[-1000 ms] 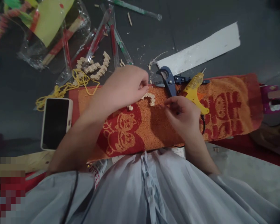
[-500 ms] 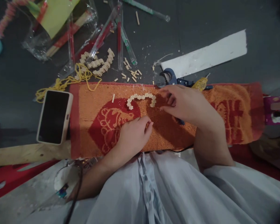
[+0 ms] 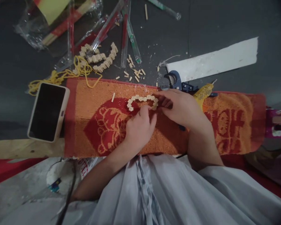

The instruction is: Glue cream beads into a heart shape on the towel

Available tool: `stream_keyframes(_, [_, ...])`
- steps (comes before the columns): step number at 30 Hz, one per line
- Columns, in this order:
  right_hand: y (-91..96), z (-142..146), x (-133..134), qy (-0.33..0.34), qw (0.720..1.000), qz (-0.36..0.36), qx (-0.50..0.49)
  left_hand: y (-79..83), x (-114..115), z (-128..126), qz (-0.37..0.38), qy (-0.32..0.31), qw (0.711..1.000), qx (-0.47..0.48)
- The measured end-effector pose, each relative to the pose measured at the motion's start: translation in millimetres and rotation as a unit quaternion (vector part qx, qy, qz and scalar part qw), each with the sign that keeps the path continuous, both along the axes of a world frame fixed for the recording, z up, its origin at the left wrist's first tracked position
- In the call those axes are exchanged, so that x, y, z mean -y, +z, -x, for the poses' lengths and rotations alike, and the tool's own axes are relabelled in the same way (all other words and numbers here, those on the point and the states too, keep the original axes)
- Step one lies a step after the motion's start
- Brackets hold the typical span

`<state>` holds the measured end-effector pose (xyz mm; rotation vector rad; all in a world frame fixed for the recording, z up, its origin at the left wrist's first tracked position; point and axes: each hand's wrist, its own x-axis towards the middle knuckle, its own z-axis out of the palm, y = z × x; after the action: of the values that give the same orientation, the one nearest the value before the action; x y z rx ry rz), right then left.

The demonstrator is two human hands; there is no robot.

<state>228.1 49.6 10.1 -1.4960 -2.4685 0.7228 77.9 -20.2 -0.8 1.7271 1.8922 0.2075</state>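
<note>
A curved chain of small pale wooden pieces [image 3: 141, 99] lies on an orange and red towel [image 3: 96, 125]. My left hand [image 3: 140, 128] rests on the towel just below the chain, its fingers curled and their tips touching the chain's underside. My right hand [image 3: 178, 106] comes from the right with fingers pinched at the chain's right end. A single loose wooden piece [image 3: 113, 97] lies on the towel to the left.
A phone [image 3: 46, 111] lies left of the towel. Behind it are yellow cord [image 3: 67, 73], glued stick arcs [image 3: 100, 59], cut stick bits [image 3: 134, 73], plastic sleeves of chopsticks [image 3: 128, 31], blue cutters [image 3: 175, 81], a yellow glue gun [image 3: 202, 92] and a white strip [image 3: 213, 59].
My left hand pulled back off the chain toward my lap, then moved up to touch its underside. My right hand moved from the glue gun's side to the chain's right end.
</note>
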Motion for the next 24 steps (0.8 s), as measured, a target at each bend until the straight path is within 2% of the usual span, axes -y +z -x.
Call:
stream_keyframes(14, [-2.9, -3.3, 0.6, 0.004, 0.998, 0.008, -0.056, -12.7, 0.1, -1.9, -0.043, -0.015, 0.998, -0.044])
stream_keyframes(24, [-6.0, -4.4, -0.1, -0.005, 0.997, 0.024, -0.073, -11.8, -1.0, -1.5, -0.056, -0.014, 0.997, -0.043])
